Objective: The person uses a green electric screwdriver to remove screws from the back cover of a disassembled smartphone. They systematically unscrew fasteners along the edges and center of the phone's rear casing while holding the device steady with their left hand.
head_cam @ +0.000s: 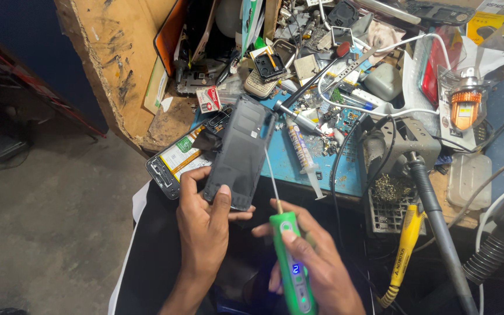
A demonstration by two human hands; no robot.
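Left hand (205, 224) is up with a dark phone back panel (241, 151), fingers wrapped round its lower end, thumb pressed on the inner face, the panel tilting away over the front edge of the bench. Right hand (313, 259) is closed round a green electric screwdriver (290, 262), index finger lying along the top of the body, a small blue display and a green light glowing on the handle. Its thin bit (270, 175) runs up alongside the panel's right edge, tip close to the top corner; whether it actually touches there, I can't tell. Just beside the panel on the left lies an opened phone (176, 160), its battery with a white and yellow label showing, partly tucked under the panel. On the blue work mat (290, 160) behind the bit sits a syringe of paste (304, 154), with loose small parts scattered near it. Off to the right stands a grey soldering station holder (401, 146), a black-handled iron (438, 233) slanting down from it, and a yellow-handled tool (403, 251) just beside that.
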